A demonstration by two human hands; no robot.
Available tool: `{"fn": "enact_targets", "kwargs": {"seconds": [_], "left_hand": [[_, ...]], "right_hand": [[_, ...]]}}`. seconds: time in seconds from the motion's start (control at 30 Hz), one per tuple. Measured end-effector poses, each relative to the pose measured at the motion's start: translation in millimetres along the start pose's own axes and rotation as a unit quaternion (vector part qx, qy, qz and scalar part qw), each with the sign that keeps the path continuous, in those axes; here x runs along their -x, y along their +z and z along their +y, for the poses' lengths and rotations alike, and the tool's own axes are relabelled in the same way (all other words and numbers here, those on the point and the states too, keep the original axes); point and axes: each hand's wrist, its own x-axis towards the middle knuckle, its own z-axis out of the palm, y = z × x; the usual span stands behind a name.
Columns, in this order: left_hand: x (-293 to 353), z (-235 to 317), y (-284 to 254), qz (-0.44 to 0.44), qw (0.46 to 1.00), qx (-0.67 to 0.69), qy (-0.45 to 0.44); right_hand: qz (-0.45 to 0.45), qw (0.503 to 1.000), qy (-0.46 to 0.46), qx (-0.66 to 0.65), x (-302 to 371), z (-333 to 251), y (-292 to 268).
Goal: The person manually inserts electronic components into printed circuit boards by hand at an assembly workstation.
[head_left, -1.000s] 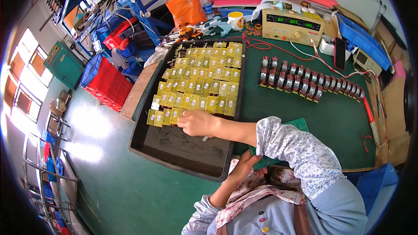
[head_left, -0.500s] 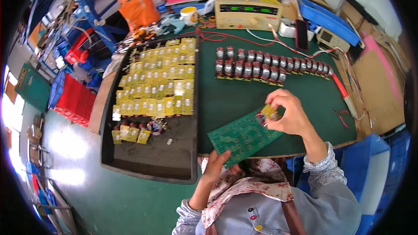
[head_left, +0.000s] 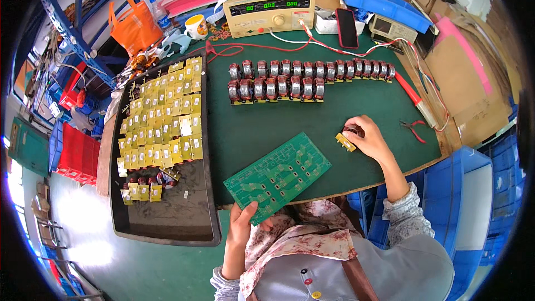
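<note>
My left hand grips the near left corner of a green circuit board, thumb on top, and tilts it over the table's front edge. To the right of that board, my right hand pinches a coil module. Its yellow base faces down and toward me, and my fingers partly cover the dark red winding. Whether the base touches the green tabletop I cannot tell. Farther back stand two rows of similar coil modules, upright and close together.
On the left, a black tray holds many yellow-based modules. Along the back are a power supply, a phone and a mug. Red-handled pliers and a red-and-white probe lie at the right.
My right hand has moved off the green board to its right, turning the coil module from yellow face up to base down. The left hand keeps its grip. The whole view has shifted.
</note>
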Motion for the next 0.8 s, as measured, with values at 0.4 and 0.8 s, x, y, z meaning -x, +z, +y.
{"fn": "enact_targets", "kwargs": {"seconds": [0.4,0.8], "left_hand": [[6,7,4,-0.009,1.000,-0.015,-0.009],[6,6,4,-0.018,1.000,0.019,-0.003]], "right_hand": [[-0.083,0.936,0.149,-0.309,16,-70,44],[-0.143,0.945,0.100,-0.277,15,-84,67]]}}
